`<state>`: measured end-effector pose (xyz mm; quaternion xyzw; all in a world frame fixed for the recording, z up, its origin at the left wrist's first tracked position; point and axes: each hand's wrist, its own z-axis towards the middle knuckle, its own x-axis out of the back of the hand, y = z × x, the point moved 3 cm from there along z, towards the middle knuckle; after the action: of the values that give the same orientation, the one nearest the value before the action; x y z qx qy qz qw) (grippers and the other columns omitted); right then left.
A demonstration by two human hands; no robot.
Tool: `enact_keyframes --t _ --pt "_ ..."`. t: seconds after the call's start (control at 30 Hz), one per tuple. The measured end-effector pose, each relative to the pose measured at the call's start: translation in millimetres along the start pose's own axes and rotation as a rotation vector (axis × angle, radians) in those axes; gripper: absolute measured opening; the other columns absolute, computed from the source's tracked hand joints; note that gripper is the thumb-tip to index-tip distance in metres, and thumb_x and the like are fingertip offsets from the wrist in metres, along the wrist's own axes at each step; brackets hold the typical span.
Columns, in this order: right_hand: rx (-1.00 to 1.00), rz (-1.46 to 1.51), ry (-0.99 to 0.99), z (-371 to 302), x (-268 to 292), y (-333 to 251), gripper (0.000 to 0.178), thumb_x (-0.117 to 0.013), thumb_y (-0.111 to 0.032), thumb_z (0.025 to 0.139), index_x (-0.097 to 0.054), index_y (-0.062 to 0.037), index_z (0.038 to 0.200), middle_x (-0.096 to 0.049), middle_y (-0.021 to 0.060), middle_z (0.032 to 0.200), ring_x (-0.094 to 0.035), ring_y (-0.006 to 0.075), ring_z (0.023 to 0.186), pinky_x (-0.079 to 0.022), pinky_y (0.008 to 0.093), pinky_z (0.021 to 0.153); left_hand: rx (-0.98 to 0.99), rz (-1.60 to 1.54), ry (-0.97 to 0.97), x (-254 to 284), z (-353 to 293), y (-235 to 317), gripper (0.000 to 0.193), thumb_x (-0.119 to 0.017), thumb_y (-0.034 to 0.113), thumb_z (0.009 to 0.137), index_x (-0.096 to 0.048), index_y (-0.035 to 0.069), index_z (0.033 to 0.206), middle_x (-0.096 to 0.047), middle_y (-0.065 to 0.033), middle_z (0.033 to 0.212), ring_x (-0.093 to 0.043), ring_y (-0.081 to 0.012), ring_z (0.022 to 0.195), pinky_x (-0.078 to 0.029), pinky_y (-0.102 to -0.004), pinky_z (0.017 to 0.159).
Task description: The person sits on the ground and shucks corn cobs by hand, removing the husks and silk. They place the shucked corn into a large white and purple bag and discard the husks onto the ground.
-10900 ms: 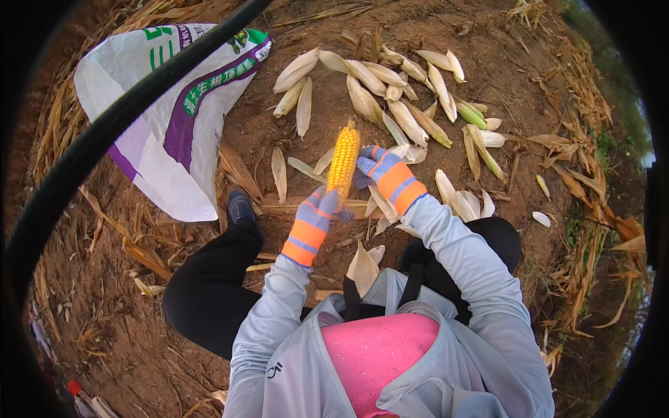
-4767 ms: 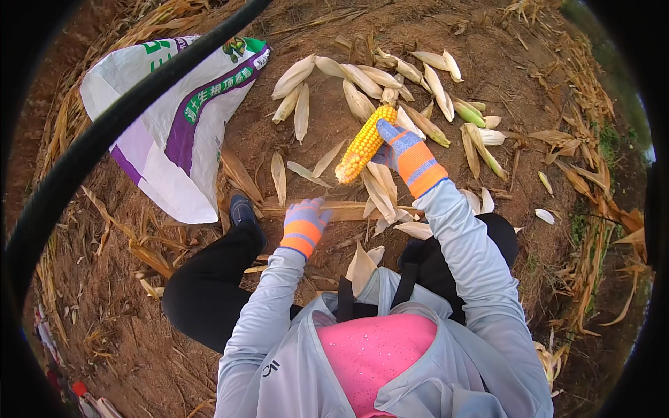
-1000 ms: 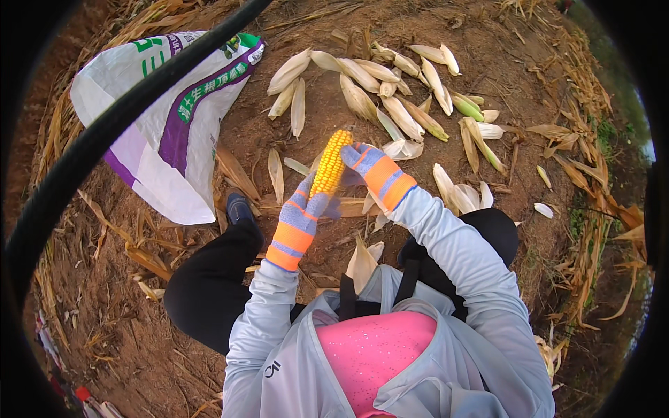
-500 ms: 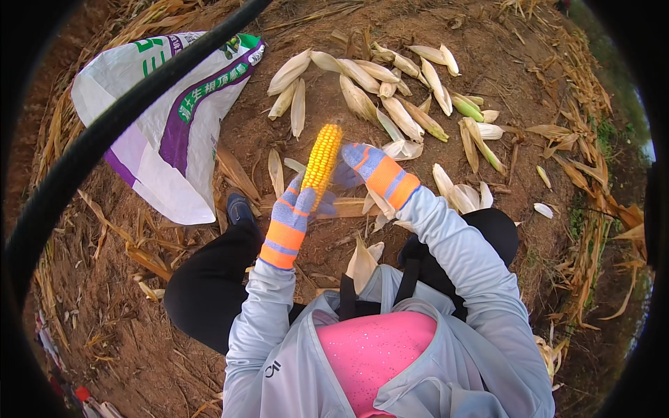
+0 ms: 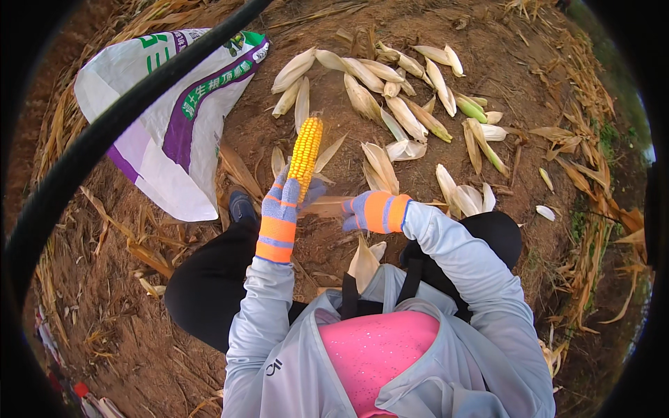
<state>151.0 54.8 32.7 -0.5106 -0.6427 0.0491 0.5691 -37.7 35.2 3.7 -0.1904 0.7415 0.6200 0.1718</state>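
Left hand: the left hand (image 5: 284, 209), in a grey knit glove with an orange cuff, is closed around the lower end of the husked yellow corn cob (image 5: 305, 150) and holds it upright above the soil.
Right hand: the right hand (image 5: 368, 212), in a matching glove, has its fingers curled around a pale dry husk strip (image 5: 329, 206), just beside the left hand.
Corn cob: bare kernels, tip pointing away from the person, raised over the brown earth ground (image 5: 334, 237).
Unhusked ears: a loose heap of pale husk-covered corn ears (image 5: 390, 97) lies on the ground beyond the hands.
Sack: a white woven plastic sack with green and purple print (image 5: 174, 118) lies flat to the left.
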Motion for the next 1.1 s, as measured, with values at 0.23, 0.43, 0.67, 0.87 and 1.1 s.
enact_keyframes --t 0.23,0.43,0.67,0.87,1.1 --pt "-0.332 -0.324 -0.221 5 -17 36 0.038 -0.059 -0.037 0.068 -0.059 -0.0059 0.091 -0.061 0.0144 0.083 -0.057 0.0312 0.081 -0.045 0.0363 0.07 -0.037 -0.138 -0.049 -1 -1 10 0.041 -0.044 0.02 0.088 -0.032 -0.001 0.121 -0.05 -0.0206 0.104 -0.054 -0.0304 0.092 -0.046 -0.043 0.082" --pt "-0.147 0.157 0.4 21 27 4 0.041 -0.054 -0.041 0.076 -0.056 -0.0061 0.097 -0.06 0.0137 0.078 -0.057 0.0302 0.076 -0.044 0.0345 0.068 -0.057 0.015 0.014 -20 -7 3 0.045 -0.05 0.018 0.085 -0.034 -0.002 0.122 -0.048 -0.0135 0.11 -0.051 -0.0188 0.097 -0.043 -0.027 0.083" --pt "-0.194 0.741 0.415 26 24 -11 0.031 -0.05 -0.033 0.08 -0.057 -0.005 0.093 -0.058 0.0083 0.066 -0.056 0.0179 0.058 -0.044 0.0277 0.056 -0.106 0.187 0.097 -33 -10 -12 0.044 -0.048 0.01 0.084 -0.033 -0.001 0.124 -0.044 -0.0093 0.114 -0.045 -0.0142 0.1 -0.037 -0.0241 0.085" --pt "-0.07 0.078 -0.046 21 1 -23 0.038 -0.049 -0.038 0.079 -0.057 -0.0042 0.094 -0.059 0.014 0.073 -0.058 0.0259 0.069 -0.045 0.0338 0.061 -0.144 0.114 0.095 -24 -9 -9 0.043 -0.047 0.012 0.086 -0.032 -0.001 0.124 -0.044 -0.0111 0.114 -0.045 -0.0157 0.102 -0.036 -0.0246 0.087" --pt "-0.251 -0.329 -0.367 6 -30 26 0.05 -0.055 -0.046 0.072 -0.056 -0.0034 0.098 -0.06 0.0149 0.085 -0.057 0.0314 0.082 -0.043 0.0398 0.072 -0.098 -0.139 -0.002 -16 -1 -3 0.043 -0.047 0.025 0.086 -0.035 0.003 0.121 -0.051 -0.0125 0.103 -0.054 -0.0232 0.091 -0.044 -0.0426 0.084"
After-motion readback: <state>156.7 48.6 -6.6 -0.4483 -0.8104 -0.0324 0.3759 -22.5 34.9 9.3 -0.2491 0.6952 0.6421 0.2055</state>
